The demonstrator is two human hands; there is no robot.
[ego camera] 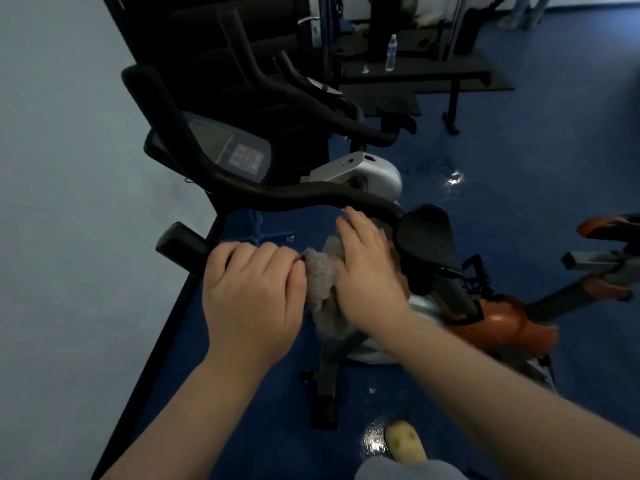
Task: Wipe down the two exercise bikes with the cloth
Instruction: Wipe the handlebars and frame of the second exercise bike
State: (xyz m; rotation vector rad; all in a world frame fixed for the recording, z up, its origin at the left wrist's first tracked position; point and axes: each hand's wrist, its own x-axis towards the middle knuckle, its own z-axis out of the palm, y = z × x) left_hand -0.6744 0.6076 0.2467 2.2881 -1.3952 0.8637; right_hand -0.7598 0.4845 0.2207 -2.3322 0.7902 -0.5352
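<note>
A black exercise bike handlebar [263,197] with a console [235,150] curves across the middle of the view. My left hand [252,296] is closed around the near handlebar grip [180,245]. A grey fluffy cloth [320,278] is bunched between both hands, and my right hand [367,271] presses on it with fingers extended toward the bar. The bike's black saddle [427,233] sits just right of my right hand. A second bike [360,171] with a silver body and black handlebars stands further back.
A pale wall [69,202] runs along the left. An orange-and-grey machine [588,271] stands at right. A bench and a water bottle [391,53] stand at the back. The blue floor [519,185] has wet glare patches. My shoe [405,443] shows at the bottom.
</note>
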